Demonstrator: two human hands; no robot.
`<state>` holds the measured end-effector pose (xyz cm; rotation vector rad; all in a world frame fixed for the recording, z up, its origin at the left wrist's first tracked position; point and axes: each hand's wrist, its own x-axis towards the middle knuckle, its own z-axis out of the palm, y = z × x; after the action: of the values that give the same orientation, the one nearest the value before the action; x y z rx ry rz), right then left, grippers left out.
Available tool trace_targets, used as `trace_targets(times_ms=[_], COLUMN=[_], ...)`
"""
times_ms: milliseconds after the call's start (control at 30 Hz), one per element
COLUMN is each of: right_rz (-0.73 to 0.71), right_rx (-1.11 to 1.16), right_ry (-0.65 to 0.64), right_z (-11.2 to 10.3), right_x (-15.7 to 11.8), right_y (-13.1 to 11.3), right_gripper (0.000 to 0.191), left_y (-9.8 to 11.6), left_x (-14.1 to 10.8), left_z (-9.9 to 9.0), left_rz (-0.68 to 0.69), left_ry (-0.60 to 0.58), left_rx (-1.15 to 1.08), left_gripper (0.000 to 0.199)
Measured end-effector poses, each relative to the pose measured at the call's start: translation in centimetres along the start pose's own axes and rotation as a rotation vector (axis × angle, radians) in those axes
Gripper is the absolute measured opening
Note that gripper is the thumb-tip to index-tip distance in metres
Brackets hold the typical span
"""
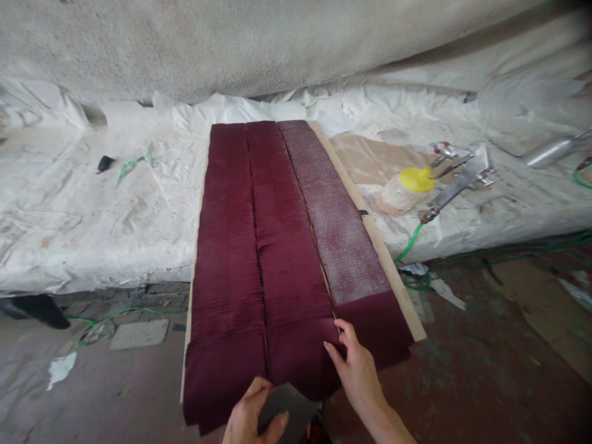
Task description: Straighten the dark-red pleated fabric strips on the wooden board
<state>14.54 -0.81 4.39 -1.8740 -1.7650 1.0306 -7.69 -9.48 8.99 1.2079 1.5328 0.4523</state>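
Three long maroon panels of finely pleated or ribbed fabric lie side by side on a pale board. At the near end of the middle fabric panel (296, 259), my right hand (358, 364) grips its right edge between thumb and fingers. My left hand (256, 413) is by that panel's near left corner, fingers curled and thumb apart; whether it touches the cloth is unclear. The panel's near edge bows upward between the hands. To the left lies a plain maroon panel (222, 246). The right panel (342, 240) has a whitish speckled coating, except at its near end.
The board (393, 283) rests across a ledge covered in white sheeting (124, 234). On the right are a spray gun (462, 172) with a green hose (409, 243) and a yellow-topped container (416, 180). Paper scraps (62, 369) litter the reddish floor (481, 382).
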Motion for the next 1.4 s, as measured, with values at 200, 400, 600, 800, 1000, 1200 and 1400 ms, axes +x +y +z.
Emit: trace_targets(times_ms=[200, 400, 600, 800, 1000, 1200, 1400], right_rz=[0.004, 0.012, 0.038, -0.010, 0.043, 0.048, 0.056], right_rx=[0.006, 0.050, 0.021, -0.007, -0.005, -0.008, -0.055], right_ry=[0.001, -0.027, -0.025, 0.035, 0.032, -0.016, -0.027], right_z=[0.1, 0.0, 0.3, -0.1, -0.1, -0.1, 0.2], right_x=[0.0, 0.0, 0.0, -0.2, -0.3, -0.1, -0.1], right_y=[-0.1, -0.4, -0.6, -1.1, -0.8, -0.4, -0.2], right_gripper=[0.041, 0.041, 0.045, 0.051, 0.046, 0.044, 0.044], left_y=[0.9, 0.3, 0.1, 0.3, 0.7, 1.2, 2.5], left_x=[1.2, 2.0, 1.6, 1.7, 1.6, 1.6, 1.5], left_z=[-0.2, 0.9, 1.0, 0.9, 1.0, 1.1, 0.4], left_rz=[0.078, 0.031, 0.025, 0.043, 0.013, 0.016, -0.029], left_ry=[-0.130, -0.083, -0.095, -0.063, -0.079, -0.065, -0.093], left_rx=[-0.117, -0.049, -0.042, -0.024, -0.027, -0.045, -0.029], left_gripper=[0.034, 0.030, 0.027, 0.025, 0.023, 0.021, 0.016])
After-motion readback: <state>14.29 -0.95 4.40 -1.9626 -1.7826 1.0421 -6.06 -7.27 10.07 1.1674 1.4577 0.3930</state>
